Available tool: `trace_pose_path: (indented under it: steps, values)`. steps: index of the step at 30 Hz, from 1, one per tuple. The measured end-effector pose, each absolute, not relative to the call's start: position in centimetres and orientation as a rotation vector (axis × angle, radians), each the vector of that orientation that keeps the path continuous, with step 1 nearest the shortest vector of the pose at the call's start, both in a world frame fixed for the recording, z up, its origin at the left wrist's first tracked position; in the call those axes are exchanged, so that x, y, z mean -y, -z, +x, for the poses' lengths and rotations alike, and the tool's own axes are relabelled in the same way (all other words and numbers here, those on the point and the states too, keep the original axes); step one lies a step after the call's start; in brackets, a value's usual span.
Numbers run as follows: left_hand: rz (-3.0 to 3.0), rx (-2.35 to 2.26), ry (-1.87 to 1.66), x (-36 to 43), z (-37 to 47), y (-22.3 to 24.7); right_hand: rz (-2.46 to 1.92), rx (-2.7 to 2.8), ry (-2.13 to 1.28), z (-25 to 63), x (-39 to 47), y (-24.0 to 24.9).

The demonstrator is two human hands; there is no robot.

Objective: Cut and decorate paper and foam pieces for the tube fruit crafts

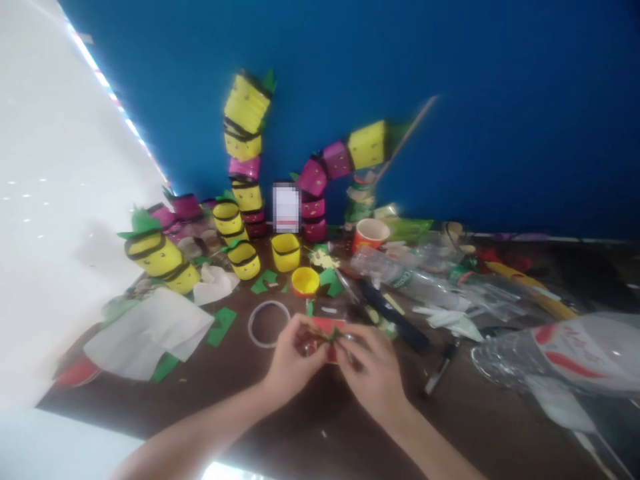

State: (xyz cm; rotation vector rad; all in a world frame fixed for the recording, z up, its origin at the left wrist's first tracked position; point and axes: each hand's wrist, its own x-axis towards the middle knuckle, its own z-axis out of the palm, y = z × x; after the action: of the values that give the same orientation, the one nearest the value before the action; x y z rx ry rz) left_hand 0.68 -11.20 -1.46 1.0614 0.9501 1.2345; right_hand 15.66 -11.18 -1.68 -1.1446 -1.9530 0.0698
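Both hands (295, 358) (375, 371) tight on green piece (334, 334)

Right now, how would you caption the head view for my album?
Left hand and right hand pinch a small green piece over a brown table, a yellow-and-magenta tower behind.

My left hand (290, 363) and right hand (375, 373) nearly meet in front of me, fingers (304, 324) bent inward and pinching at the tips (too blurred to tell every contact), bare forearms (420, 437) slanting in from either side.
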Motion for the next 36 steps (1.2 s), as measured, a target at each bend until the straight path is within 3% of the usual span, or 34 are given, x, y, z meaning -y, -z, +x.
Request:
trace_pose_path:
  steps: [27,36]
  values:
    - [1.072,-0.994,-1.234,10.72,0.54,1.68,-1.197,1.894,-0.097,16.09,10.79,1.74]
    - [1.076,-0.885,-1.184,11.14,0.74,1.53,-1.228,1.862,-0.264,16.06,10.55,1.89]
